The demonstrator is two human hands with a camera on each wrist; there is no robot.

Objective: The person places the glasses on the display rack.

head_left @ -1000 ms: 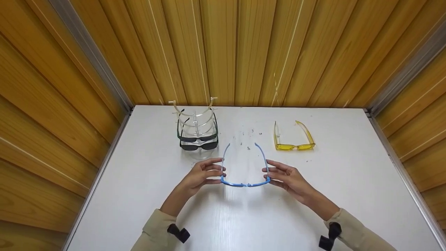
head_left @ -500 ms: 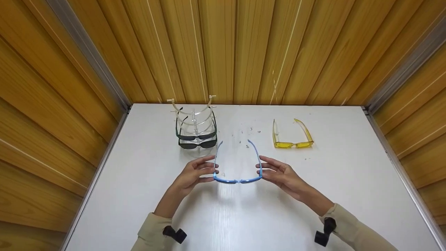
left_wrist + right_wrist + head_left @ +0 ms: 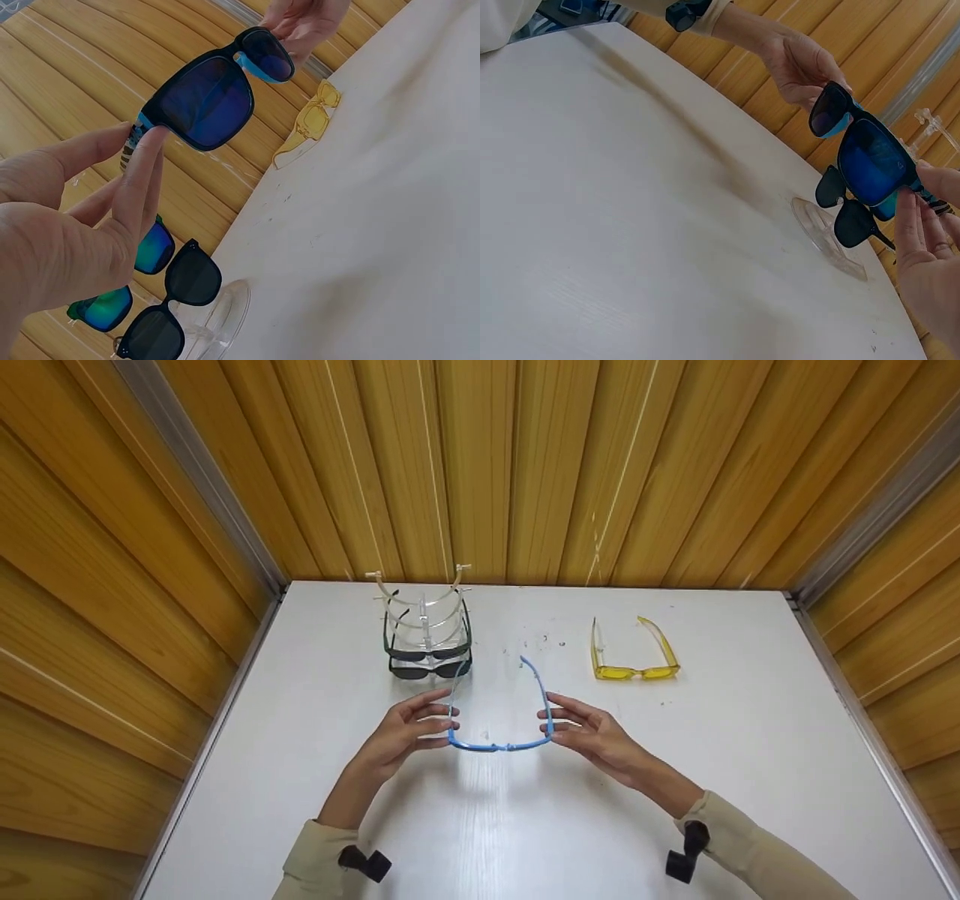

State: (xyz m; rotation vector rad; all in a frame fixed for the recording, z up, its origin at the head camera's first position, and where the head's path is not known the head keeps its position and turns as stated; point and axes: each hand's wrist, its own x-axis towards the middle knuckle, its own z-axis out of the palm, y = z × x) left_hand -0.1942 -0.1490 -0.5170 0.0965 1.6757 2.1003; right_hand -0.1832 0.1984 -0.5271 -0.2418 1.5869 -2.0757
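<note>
A pair of blue sunglasses [image 3: 214, 97] is held in the air above the white bench [image 3: 600, 840], short of its far edge and between its left and right edges. One unfolded arm is pinched near the hinge by the fingers and thumb of the left hand [image 3: 397, 739]; the other is gripped in the same way by the right hand [image 3: 600, 739]. The dark, blue-tinted lenses are turned away from the far edge, toward which both arms are pointed.

Beyond the left hand, toward the bench's far left corner, a clear display stand [image 3: 425, 619] is set upright on a rounded base. Two pairs are carried on it, one above the other: green-framed sunglasses [image 3: 109, 309] with mirrored lenses, and below them black sunglasses [image 3: 193, 277]. Nearer the far right corner, yellow sunglasses [image 3: 616, 673] are rested on the bench with arms unfolded. Small specks [image 3: 562, 644] are scattered between the stand and the yellow pair. Black devices [image 3: 680, 866] are worn at both beige cuffs [image 3: 319, 851]. The bench is enclosed by wood-patterned panels [image 3: 480, 472].
</note>
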